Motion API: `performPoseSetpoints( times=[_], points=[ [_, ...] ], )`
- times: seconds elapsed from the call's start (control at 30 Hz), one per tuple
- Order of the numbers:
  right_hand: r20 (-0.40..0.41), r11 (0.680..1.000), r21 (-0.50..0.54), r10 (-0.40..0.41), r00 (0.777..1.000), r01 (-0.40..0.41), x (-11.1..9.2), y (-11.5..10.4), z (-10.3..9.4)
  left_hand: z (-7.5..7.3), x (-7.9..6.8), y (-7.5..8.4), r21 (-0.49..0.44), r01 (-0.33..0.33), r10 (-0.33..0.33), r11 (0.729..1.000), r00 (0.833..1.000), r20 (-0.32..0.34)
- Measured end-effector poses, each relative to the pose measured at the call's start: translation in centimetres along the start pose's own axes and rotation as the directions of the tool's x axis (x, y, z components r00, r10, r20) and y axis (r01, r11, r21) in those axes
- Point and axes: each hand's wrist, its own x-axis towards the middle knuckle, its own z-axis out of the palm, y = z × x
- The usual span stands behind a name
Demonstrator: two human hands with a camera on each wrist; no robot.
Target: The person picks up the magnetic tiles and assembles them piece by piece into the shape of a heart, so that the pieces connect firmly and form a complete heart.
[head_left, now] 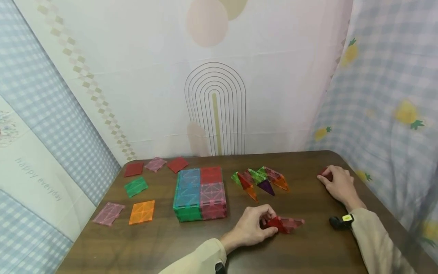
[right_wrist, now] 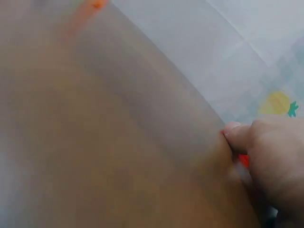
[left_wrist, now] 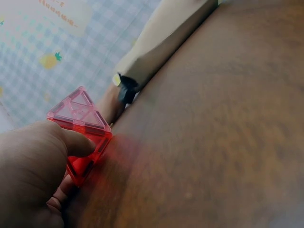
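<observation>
My left hand pinches a red triangular magnetic tile between thumb and fingers, low over the front of the table. Joined along one edge to it is a pink triangular tile, leaning outward at an angle. At the table's right edge my right hand grips a small red tile; only a sliver of red shows past the fingers in the right wrist view. Between the hands and farther back stands a zigzag of joined triangular tiles in green, red, pink, purple and orange.
Left of centre sits a box-like block of square tiles, blue, red, pink and green. Several loose square tiles lie on the left side, among them an orange one and a green one. Cloth curtains hang behind the brown table.
</observation>
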Motion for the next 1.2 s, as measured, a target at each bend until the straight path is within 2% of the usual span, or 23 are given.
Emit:
performPoseSetpoints(
  times=[0.27,0.4,0.5,0.6,0.73,1.0,1.1,1.2],
  points=[
    [0.000,0.995,0.102,-0.021,1.000,0.021,-2.8,-1.5,-1.3,-0.1,0.0,0.0,-0.014,0.002,-0.002,1.000,1.000,0.000],
    [0.027,0.988,0.142,-0.067,0.997,0.062,-4.0,-2.1,-1.6,-0.1,0.0,0.1,-0.021,0.007,-0.007,1.000,1.000,-0.001],
    [0.065,0.966,0.247,-0.089,0.994,0.071,-5.0,-3.0,-1.7,-0.1,0.0,0.1,-0.030,0.019,-0.019,0.999,1.000,-0.006],
    [0.117,0.926,0.372,-0.114,0.987,0.063,-5.9,-4.2,-1.8,-0.1,0.1,0.2,-0.042,0.031,-0.032,0.999,0.999,-0.016],
    [0.204,0.879,0.474,-0.174,0.963,0.059,-7.4,-5.7,-1.9,-0.1,0.1,0.3,-0.049,0.040,-0.041,0.998,0.999,-0.021],
    [0.334,0.785,0.618,-0.306,0.891,0.038,-10.3,-8.7,-1.5,-0.1,0.2,0.3,-0.035,0.046,-0.047,0.998,0.999,-0.019],
    [0.360,0.780,0.626,-0.323,0.875,0.030,-11.1,-10.0,-1.2,0.0,0.2,0.3,-0.036,0.045,-0.046,0.998,0.999,-0.019],
    [0.354,0.801,0.596,-0.334,0.873,0.064,-11.6,-11.1,-0.9,-0.1,0.2,0.2,-0.043,0.038,-0.039,0.998,0.999,-0.020]
  ],
)
